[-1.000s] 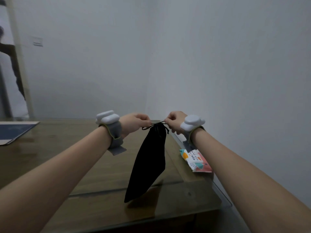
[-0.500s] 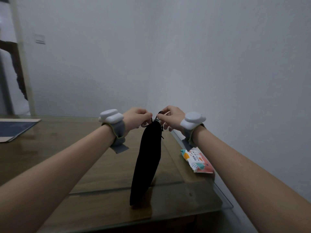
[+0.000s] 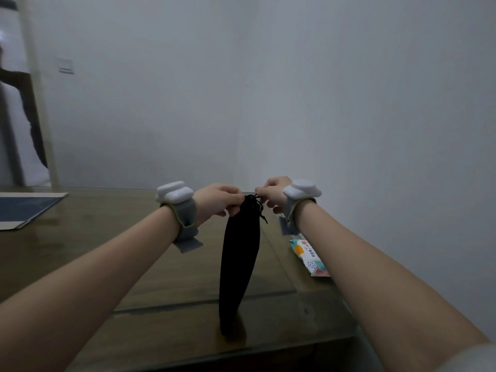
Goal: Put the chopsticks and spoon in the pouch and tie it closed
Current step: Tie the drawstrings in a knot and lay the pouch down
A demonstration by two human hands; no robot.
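Note:
A long black fabric pouch (image 3: 239,264) stands nearly upright, its bottom end resting on the brown table (image 3: 107,237). Its gathered neck is at the top, with thin black drawstrings (image 3: 259,204) bunched there. My left hand (image 3: 218,200) pinches the neck and cord from the left. My right hand (image 3: 273,193) pinches the cord from the right, fingertips almost touching the left ones. Chopsticks and spoon are not visible; the pouch hides whatever is inside.
A colourful wipes packet (image 3: 308,257) lies near the table's right edge, by the wall. A blue sheet on cardboard (image 3: 24,208) lies at the far left. Both wrists carry grey bands with white sensors. Walls meet in a corner behind the table.
The hands came together at the pouch's neck, cinching it. The pouch swung from slanted and hanging to nearly upright with its bottom on the table.

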